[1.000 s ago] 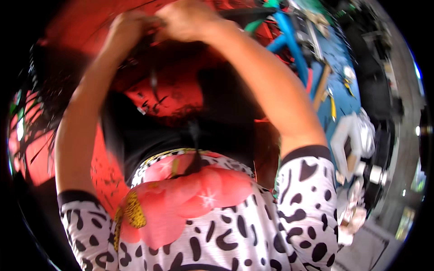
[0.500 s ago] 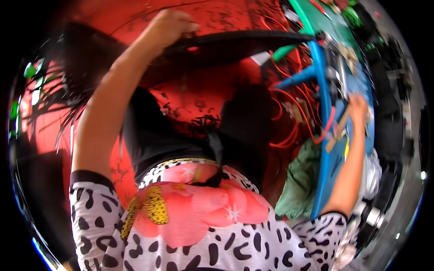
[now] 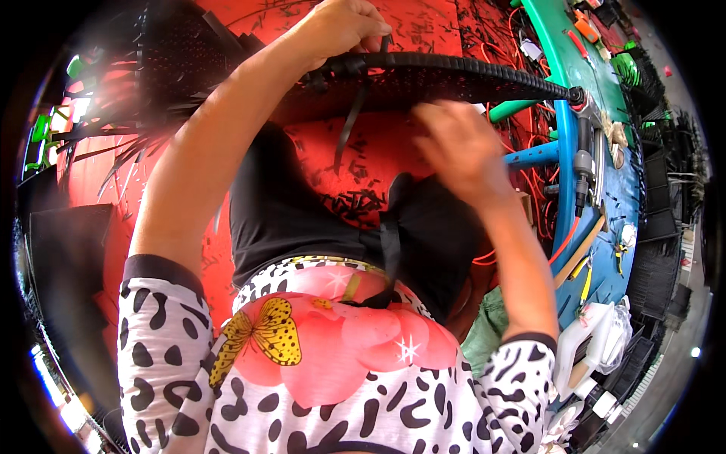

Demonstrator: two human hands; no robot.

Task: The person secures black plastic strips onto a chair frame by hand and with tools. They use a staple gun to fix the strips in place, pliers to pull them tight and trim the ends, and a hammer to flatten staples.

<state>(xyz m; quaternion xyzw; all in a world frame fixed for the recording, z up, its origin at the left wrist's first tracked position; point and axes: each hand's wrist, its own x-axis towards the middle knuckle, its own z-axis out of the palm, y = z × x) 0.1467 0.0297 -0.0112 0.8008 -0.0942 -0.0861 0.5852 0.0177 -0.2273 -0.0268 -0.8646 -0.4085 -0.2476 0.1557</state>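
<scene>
A dark woven piece with a ribbed black rim (image 3: 469, 69) stretches across the upper middle, above my lap. At its upper edge, the fingers of my left hand (image 3: 340, 32) are closed on the end of a black strip (image 3: 386, 43). Another narrow black strip (image 3: 350, 125) hangs down below the rim. Just under the rim's right half, my right hand (image 3: 461, 147) is in the air, slightly blurred, fingers apart and nothing seen in them. To its right a grey and black air tool (image 3: 583, 163) with a red hose lies on the blue stool top (image 3: 605, 261).
Beyond the blue top is a green one (image 3: 556, 38) with small tools. Yellow-handled snips (image 3: 582, 276) and a wooden stick (image 3: 581, 253) lie on the blue top. Black offcuts (image 3: 352, 208) litter the red floor (image 3: 318, 155). Red hoses coil beneath the stools; loose black strands (image 3: 128, 140) stick out at left.
My right hand has left the blue stool top and swung left toward the woven piece. My left hand has shifted right along the rim. The hanging strip now shows clearly.
</scene>
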